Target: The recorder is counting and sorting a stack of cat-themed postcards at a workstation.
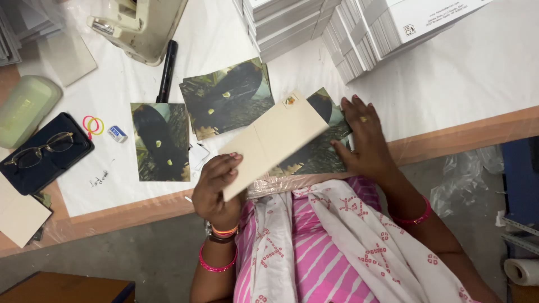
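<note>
My left hand [216, 188] holds a cream card [275, 140] by its lower corner, blank back facing up, lifted above the table edge. My right hand [364, 139] lies flat with fingers spread on a stack of dark green and black picture cards [314, 154] at the table's front edge. Two more piles of the same picture cards lie to the left: one pile [227, 98] in the middle, another pile [160, 141] nearer the left. A pink and white garment covers my lap below.
Tall stacks of white cards [365, 28] stand at the back. A black marker [167, 70], a beige machine [137, 25], an eraser [117, 133], rubber bands [92, 124], glasses on a dark case [42, 151] and a green case [25, 109] lie left.
</note>
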